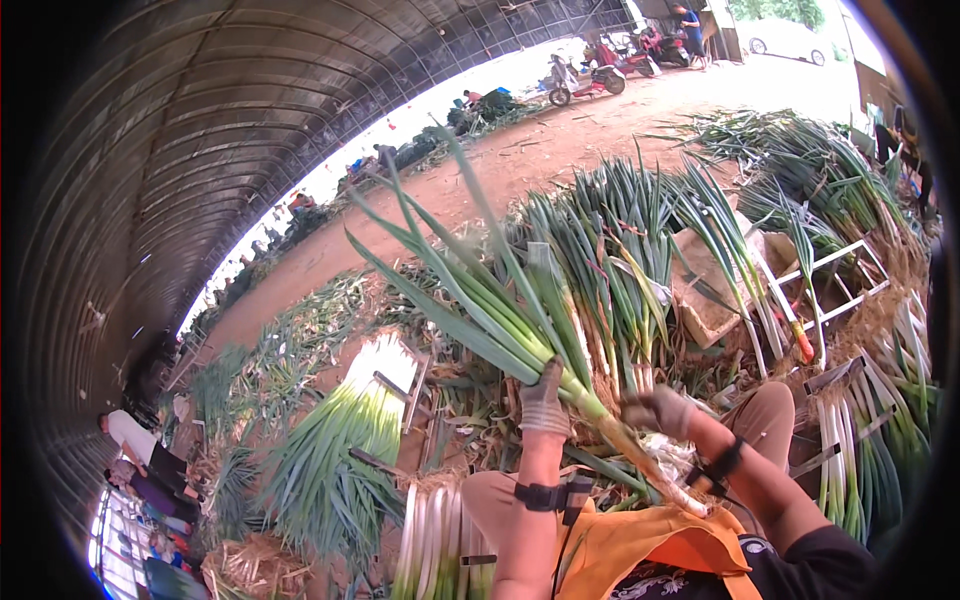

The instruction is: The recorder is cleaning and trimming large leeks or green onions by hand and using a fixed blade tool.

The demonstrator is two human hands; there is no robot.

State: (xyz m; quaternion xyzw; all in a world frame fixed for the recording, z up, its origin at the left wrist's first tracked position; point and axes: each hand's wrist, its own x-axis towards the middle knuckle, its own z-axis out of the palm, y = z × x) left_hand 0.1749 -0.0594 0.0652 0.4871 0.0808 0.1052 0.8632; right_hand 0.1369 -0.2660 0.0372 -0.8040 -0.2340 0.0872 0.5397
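Note:
My left hand [545, 402], in a grey work glove, is closed around the stalk of a large green onion [602, 415]. The onion lies aslant, its leaves fanning up to the left and its pale root end down by my orange apron [640, 545]. Just right of the stalk is my gloved right hand [662, 412]; its fingers are blurred, and I cannot tell whether they touch the onion. Beyond my hands, untrimmed green onions [605, 260] stand in a dense row. A pale bundle of onions [350, 420] lies in a metal frame [415, 395] at left.
More bundled onions [435, 535] sit by my left knee, and others [845, 450] in a rack at right. A pale slab [700, 290] and a white metal frame [850, 280] stand ahead. Scooters [585, 80] are parked at the back; people [150, 445] are at far left.

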